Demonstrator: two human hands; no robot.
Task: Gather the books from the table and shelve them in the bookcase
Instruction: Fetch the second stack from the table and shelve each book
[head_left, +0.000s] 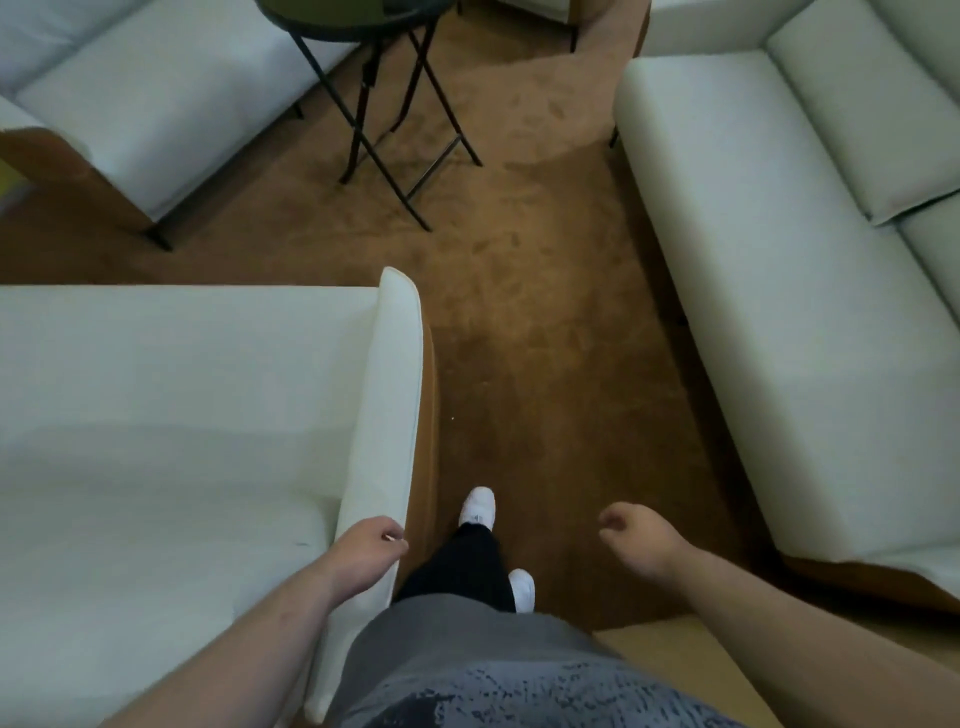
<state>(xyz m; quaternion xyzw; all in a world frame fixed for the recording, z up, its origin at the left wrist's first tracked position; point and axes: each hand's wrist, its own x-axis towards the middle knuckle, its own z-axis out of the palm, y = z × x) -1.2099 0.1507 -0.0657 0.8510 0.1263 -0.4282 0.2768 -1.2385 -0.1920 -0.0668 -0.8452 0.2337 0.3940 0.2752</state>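
Nothing is being held in either hand. The fingers (608, 525) of the right hand (636, 540) are being kept loosely curled inward over bare floor, closed on nothing and touching nothing. The fingers of the left hand (363, 553) are likewise being kept half curled, just beside or lightly against the edge of the white upholstered sofa arm (387, 415); whether contact is being made cannot be told.

Outward from the fingers, a lane of brown carpet (524, 338) is being walked along, one white shoe (478, 506) being set ahead of the other, between the pale sofa to the left of the fingers and a long pale cushioned bench (779, 312) to their right.

Far ahead of both hands, slightly to the left-hand side, a small round dark-topped folding desk on crossed black metal legs (395, 119) is being approached. Its top is being cut off by the frame edge, so no books can be seen on it, and no bookcase is in view. The desk is judged to be well out of reach, with the left hand marginally nearer; the carpet lane is probably being followed straight ahead to it.
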